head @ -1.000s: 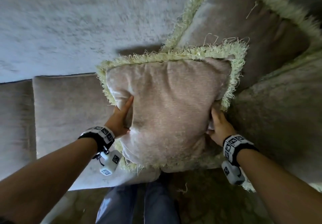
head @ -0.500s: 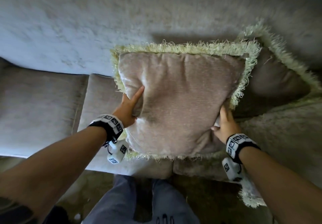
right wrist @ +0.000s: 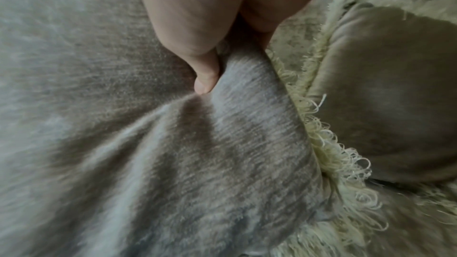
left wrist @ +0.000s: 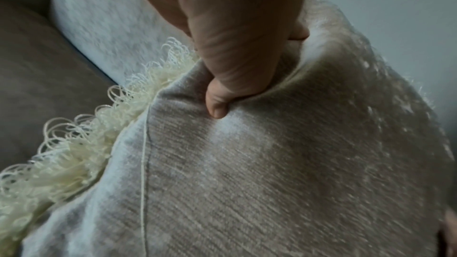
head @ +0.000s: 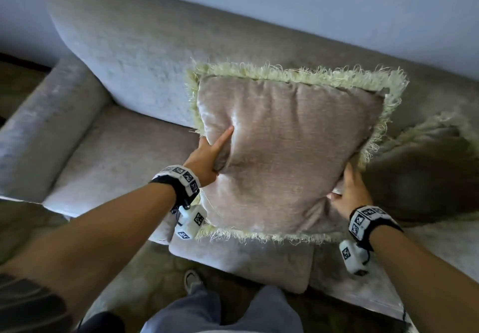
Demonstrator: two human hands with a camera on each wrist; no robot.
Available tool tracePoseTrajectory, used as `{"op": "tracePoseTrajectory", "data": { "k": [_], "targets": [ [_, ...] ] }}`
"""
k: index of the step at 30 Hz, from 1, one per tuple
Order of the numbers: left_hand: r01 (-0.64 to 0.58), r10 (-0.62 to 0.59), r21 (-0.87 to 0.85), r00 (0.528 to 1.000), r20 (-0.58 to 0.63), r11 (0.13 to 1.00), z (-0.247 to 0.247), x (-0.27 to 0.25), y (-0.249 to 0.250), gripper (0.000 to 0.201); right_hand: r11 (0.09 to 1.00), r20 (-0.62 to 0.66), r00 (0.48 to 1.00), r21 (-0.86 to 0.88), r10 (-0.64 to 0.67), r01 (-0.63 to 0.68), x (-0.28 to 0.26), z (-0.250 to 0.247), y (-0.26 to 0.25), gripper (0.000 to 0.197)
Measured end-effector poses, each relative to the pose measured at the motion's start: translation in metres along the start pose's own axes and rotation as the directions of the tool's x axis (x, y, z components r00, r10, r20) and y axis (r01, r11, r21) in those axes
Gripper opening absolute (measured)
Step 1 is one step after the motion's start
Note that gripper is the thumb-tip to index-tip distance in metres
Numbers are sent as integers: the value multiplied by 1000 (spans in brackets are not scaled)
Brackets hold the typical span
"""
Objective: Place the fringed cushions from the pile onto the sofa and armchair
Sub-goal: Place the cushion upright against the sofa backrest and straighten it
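Beige plush is filling the whole scene: the sofa [head: 124,55] is stretching wide beneath both arms, its backrest rising beyond the fingertips and its seat spreading out under the wrists. Up against that backrest, the fringed cushion [head: 287,151] is standing nearly upright, pinkish-tan cloth with pale yellow-green fringe running round its edges, its lower edge sitting right at the seat's front edge. Both hands are gripping it from opposite sides. The left hand [head: 204,159] is clamping the cushion's left edge, thumb [left wrist: 217,105] pressing a deep dent into the front face, while the other fingers are wrapping behind the cloth and hiding from the left wrist view. The right hand [head: 350,192] is pinching the lower right edge; its thumb [right wrist: 205,79] is digging into the fabric and bunching a fold up against the fingers behind. Just past the right hand's fingers, a second fringed cushion [head: 425,166] is lying on the seat, its fringe brushing the held one's fringe in the right wrist view [right wrist: 395,105]. Below the wrists, grey trousers [head: 220,314] are showing, and a shoe [head: 193,281] is poking out on the patterned floor [head: 145,275].
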State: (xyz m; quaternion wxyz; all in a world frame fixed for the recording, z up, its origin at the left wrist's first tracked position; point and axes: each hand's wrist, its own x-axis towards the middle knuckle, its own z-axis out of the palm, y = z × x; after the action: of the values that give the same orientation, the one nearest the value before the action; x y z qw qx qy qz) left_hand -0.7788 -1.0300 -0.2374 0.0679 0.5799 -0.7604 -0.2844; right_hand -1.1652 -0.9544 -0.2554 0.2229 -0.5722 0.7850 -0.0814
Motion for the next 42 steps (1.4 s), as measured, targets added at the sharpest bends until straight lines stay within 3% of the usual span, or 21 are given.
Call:
{"op": "tracePoseTrajectory", "data": {
  "k": [5, 10, 16, 22, 30, 36, 42],
  "targets": [
    [40, -42, -27, 996, -74, 999, -69, -18, -66, 124, 996, -52, 995, 6, -85, 86, 11, 14, -103, 103],
    [109, -116, -64, 984, -132, 992, -115, -29, -126, 121, 981, -7, 982, -21, -191, 191, 44, 24, -190, 105],
    [240, -252, -80, 945, -209, 967, -165, -49, -185, 116, 951, 91, 948, -36, -304, 308, 80, 43, -286, 104],
    [296, -304, -73, 902, -306, 952, -211, -51, -247, 118, 913, 83, 910, 0, -407, 408, 109, 74, -371, 99],
    [229, -223, -12, 932, -286, 973, -260, 17, -360, 121, 958, 25, 958, -33, -285, 286, 139, 136, -456, 93],
    [71, -67, 14, 981, -183, 997, -285, 94, -457, 124, 995, -51, 995, 39, -85, 87, 157, 200, -517, 94],
    [-29, 29, 0, 997, -72, 1000, -295, 145, -509, 126, 991, -89, 995, 130, 46, -34, 154, 252, -542, 94]
  ]
}}
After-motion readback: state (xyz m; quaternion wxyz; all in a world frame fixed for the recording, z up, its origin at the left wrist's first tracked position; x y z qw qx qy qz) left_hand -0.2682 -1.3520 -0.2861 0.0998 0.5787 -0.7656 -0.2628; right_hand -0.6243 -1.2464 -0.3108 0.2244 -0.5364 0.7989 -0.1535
